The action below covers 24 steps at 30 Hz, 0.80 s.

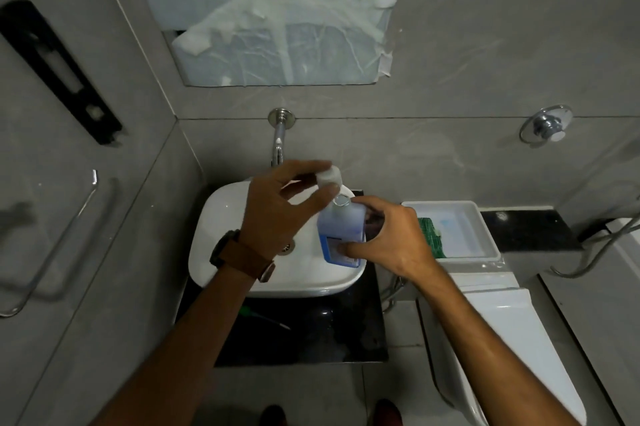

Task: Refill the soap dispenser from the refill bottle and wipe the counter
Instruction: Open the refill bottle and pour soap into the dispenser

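Note:
A clear bottle of blue liquid stands upright at the right rim of the white basin, its neck uncapped. My right hand grips the bottle's body from the right. My left hand, with a brown-strapped watch on the wrist, pinches a small white cap between fingertips just above and left of the bottle's mouth. I cannot tell whether this bottle is the dispenser or the refill.
A chrome wall spout hangs over the basin. The basin sits on a black counter. To the right, a white tray holding a green sponge sits on the toilet tank. A towel rail is on the left wall.

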Each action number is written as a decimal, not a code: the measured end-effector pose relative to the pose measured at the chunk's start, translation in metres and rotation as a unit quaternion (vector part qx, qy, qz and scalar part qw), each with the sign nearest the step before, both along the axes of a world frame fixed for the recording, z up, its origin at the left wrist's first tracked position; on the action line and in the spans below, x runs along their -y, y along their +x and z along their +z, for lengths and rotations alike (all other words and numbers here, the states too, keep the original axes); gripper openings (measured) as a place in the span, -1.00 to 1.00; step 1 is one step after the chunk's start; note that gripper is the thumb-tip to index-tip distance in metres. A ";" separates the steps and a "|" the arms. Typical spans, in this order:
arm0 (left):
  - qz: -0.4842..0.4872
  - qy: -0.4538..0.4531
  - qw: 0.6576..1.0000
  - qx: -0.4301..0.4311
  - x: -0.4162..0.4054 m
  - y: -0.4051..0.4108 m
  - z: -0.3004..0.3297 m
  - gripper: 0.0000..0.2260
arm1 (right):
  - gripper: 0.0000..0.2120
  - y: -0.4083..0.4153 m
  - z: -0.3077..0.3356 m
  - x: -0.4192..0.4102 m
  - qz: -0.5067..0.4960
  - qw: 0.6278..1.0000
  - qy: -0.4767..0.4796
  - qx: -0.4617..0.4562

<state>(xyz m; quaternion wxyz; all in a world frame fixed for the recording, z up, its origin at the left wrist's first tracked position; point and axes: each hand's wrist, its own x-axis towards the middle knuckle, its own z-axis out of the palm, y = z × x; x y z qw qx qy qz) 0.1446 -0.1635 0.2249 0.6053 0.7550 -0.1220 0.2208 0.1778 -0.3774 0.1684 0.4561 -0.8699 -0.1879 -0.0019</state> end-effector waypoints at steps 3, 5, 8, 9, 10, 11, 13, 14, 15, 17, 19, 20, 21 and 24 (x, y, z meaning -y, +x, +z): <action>0.030 -0.054 0.998 0.002 -0.016 -0.004 0.002 -0.73 | -0.26 0.000 0.000 0.001 -0.002 1.000 -0.004 -0.001; 0.054 -0.051 0.997 -0.007 -0.026 -0.010 -0.006 -0.74 | -0.26 0.000 -0.002 0.002 -0.004 1.000 -0.005 -0.003; 0.087 -0.027 0.995 -0.046 -0.036 -0.025 -0.035 -0.72 | -0.26 -0.002 -0.007 0.003 -0.006 1.000 -0.006 -0.008; 0.097 -0.015 0.993 -0.061 -0.038 -0.032 -0.048 -0.71 | -0.26 -0.004 -0.009 0.003 -0.008 1.000 -0.005 -0.009; 0.104 0.001 0.992 -0.076 -0.039 -0.039 -0.063 -0.69 | -0.26 -0.005 -0.012 0.004 -0.011 1.000 -0.005 -0.010; 0.107 0.022 0.990 -0.090 -0.038 -0.047 -0.079 -0.68 | -0.26 -0.006 -0.015 0.004 -0.013 1.000 -0.005 -0.012; 0.109 0.078 0.983 -0.122 -0.037 -0.064 -0.117 -0.69 | -0.27 -0.008 -0.022 0.006 -0.018 1.000 0.002 -0.023; 0.112 0.102 0.979 -0.138 -0.035 -0.073 -0.135 -0.72 | -0.26 -0.010 -0.024 0.008 -0.021 0.999 0.004 -0.026; 0.116 0.119 0.973 -0.160 -0.032 -0.082 -0.155 -0.75 | -0.26 -0.013 -0.027 0.010 -0.020 0.999 0.002 -0.029; 0.128 0.123 0.957 -0.231 -0.028 -0.097 -0.197 -0.80 | -0.25 -0.018 -0.033 0.013 -0.020 0.999 -0.002 -0.037; 0.140 0.120 0.933 -0.310 -0.026 -0.108 -0.233 -0.82 | -0.26 -0.026 -0.040 0.016 -0.023 0.999 -0.004 -0.043; 0.151 0.122 0.919 -0.343 -0.026 -0.109 -0.248 -0.80 | -0.27 -0.030 -0.044 0.018 -0.028 0.999 -0.005 -0.046; 0.164 0.125 0.905 -0.373 -0.025 -0.108 -0.259 -0.76 | -0.28 -0.034 -0.048 0.020 -0.034 0.998 -0.004 -0.048; 0.195 0.146 0.871 -0.427 -0.024 -0.097 -0.278 -0.68 | -0.29 -0.046 -0.058 0.025 -0.051 0.997 0.004 -0.053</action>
